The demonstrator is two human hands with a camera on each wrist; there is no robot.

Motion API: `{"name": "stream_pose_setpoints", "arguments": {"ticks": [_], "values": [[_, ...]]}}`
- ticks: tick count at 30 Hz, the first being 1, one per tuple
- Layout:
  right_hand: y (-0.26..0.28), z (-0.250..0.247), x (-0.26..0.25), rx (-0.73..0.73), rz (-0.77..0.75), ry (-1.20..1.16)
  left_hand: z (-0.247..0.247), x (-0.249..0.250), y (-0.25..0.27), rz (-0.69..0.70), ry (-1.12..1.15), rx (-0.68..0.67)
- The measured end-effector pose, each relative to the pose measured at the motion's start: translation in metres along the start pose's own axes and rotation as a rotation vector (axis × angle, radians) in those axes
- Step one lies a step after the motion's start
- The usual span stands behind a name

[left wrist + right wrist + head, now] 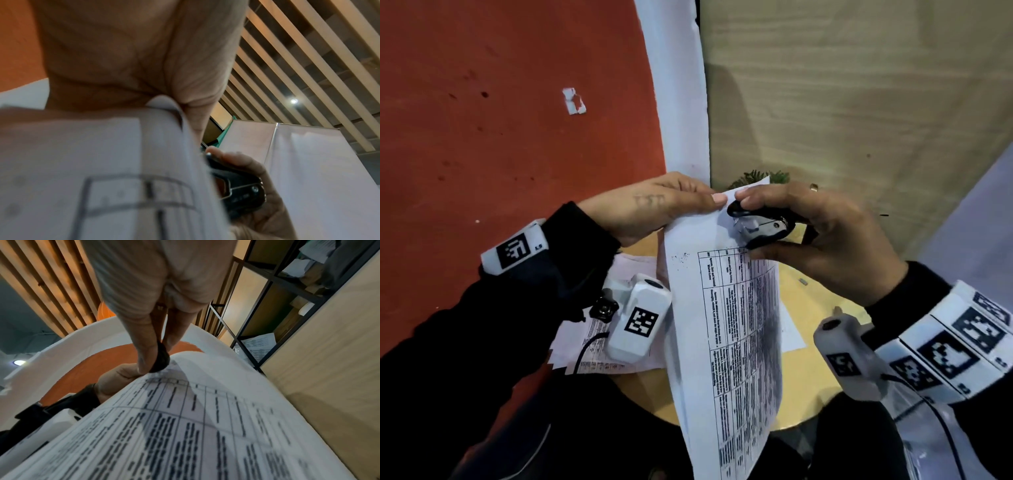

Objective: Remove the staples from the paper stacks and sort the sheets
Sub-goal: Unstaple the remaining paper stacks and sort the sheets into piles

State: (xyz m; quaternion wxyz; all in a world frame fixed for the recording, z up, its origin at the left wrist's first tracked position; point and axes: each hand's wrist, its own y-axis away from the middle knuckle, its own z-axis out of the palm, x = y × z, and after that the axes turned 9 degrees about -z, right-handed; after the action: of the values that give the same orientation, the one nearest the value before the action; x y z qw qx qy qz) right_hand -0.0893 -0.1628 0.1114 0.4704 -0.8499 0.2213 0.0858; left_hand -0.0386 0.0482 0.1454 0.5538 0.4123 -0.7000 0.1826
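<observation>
White printed paper stack (726, 329) hangs above the round wooden table (804, 380), its top corner pinched by the left hand (650, 209). Right hand (825, 236) squeezes a black staple remover (760, 228) against that corner; loose sheets (599, 346) lie beneath.

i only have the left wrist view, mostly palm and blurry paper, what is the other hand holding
Observer: The right hand grips a black and metal staple remover at the top corner of the printed white paper stack.
Operator: is the stack lying on the table
Observer: No, the left hand pinches its top edge and it hangs above the round yellow table.
Operator: anything else on that table
Observer: More printed sheets lie on its left side, under the left wrist.
</observation>
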Motion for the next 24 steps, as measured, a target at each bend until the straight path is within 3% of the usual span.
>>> {"name": "stream_pose_setpoints", "arguments": {"ticks": [7, 16, 24], "values": [[-0.004, -0.002, -0.001, -0.043, -0.088, 0.12, 0.002, 0.0, 0.0, 0.0, 0.034, -0.011], [-0.009, -0.004, -0.004, -0.069, -0.174, 0.207, 0.001, 0.001, 0.0, 0.031, 0.11, -0.123], [-0.013, -0.007, -0.007, -0.084, -0.178, 0.198, 0.0, -0.001, -0.001, 0.01, 0.106, -0.07]]}}
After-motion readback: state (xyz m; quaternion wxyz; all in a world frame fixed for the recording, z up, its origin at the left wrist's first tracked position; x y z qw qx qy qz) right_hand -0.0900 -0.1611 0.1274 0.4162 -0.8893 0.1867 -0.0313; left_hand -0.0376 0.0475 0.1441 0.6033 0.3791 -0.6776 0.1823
